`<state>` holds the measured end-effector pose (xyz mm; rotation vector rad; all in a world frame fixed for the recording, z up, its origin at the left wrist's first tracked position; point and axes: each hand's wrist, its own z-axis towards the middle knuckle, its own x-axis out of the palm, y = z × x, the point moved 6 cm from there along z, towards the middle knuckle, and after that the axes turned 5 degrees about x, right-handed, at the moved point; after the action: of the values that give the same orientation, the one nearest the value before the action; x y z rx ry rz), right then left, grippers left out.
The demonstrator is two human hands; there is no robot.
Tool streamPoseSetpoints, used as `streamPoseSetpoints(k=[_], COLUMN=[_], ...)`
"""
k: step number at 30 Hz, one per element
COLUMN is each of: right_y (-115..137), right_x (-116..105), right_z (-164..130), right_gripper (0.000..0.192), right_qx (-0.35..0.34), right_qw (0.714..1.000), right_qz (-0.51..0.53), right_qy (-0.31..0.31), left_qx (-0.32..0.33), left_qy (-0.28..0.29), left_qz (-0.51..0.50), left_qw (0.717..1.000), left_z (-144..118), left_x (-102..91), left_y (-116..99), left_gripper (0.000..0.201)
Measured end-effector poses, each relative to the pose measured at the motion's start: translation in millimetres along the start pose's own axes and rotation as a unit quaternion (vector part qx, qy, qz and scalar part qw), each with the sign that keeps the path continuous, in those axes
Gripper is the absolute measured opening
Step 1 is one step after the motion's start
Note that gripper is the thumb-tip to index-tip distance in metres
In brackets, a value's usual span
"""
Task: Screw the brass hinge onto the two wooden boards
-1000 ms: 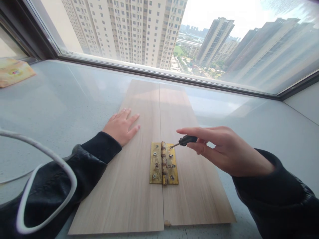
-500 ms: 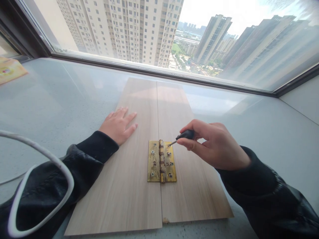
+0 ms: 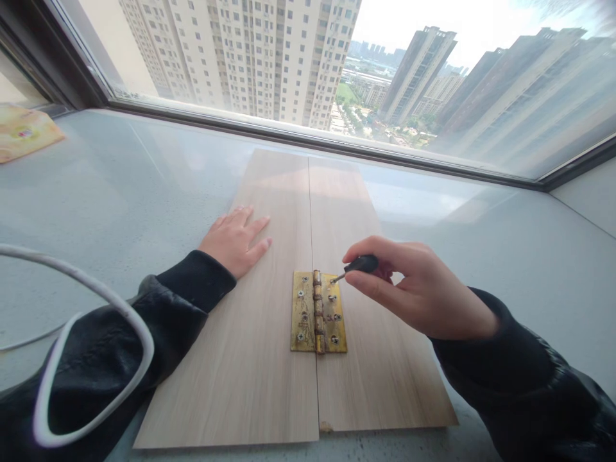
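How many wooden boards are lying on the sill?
2: the left board under the left hand, the right board under the right hand, joined by the brass hinge.

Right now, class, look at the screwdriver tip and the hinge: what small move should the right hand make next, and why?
Probably seat the tip squarely and turn. The right hand holds the screwdriver with its tip at the top screw of the brass hinge's right leaf, slanted low rather than upright. The left hand lies flat on the left board.
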<state>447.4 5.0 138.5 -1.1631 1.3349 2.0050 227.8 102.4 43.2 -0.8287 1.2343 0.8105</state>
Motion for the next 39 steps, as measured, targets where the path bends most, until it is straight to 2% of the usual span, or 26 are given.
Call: streamPoseSetpoints(k=[2,4,11,20,25,28,31,34,36,39], right_y=[1,0,7,13,11,6,-1,-6,-4,2], right_x=[0,-3,-7,-11,-10,-9,-11,-12,-9,-4], right_z=[-1,-1,0,-5,-3,-1,-1,-3,-4,-4], right_gripper=[0.024,0.026,0.025,0.031,0.039,0.046,0.059,0.062,0.059,0.047], right_qx=[0.002,0.0,-0.08,-0.082,-0.059,-0.022,0.046,0.091,0.078,0.015], right_qw=[0.999,0.998,0.994,0.986,0.981,0.975,0.953,0.934,0.941,0.961], right_qz=[0.016,0.018,-0.069,-0.136,-0.165,-0.2,-0.28,-0.329,-0.319,-0.272], right_qy=[0.045,0.059,0.003,-0.052,-0.082,-0.089,-0.106,-0.103,-0.084,-0.053], left_qx=[0.0,-0.001,-0.004,-0.005,-0.008,-0.005,-0.003,-0.005,-0.004,-0.002], left_qy=[-0.001,-0.002,0.001,0.003,0.003,0.0,0.0,0.001,0.001,0.001], left_qz=[-0.001,-0.003,-0.012,-0.01,-0.006,-0.004,-0.006,-0.008,-0.007,-0.007], left_qw=[1.0,1.0,1.0,1.0,1.0,1.0,1.0,1.0,1.0,1.0], left_z=[0,0,-1,-1,-1,-1,-1,-1,-1,-1], left_x=[-0.3,-0.4,-0.7,-0.9,-1.8,-2.2,-2.1,-2.0,-2.1,-2.0], left_y=[0,0,0,0,0,-1,-1,0,0,0], left_gripper=[0.057,0.058,0.058,0.058,0.058,0.058,0.058,0.058,0.058,0.058])
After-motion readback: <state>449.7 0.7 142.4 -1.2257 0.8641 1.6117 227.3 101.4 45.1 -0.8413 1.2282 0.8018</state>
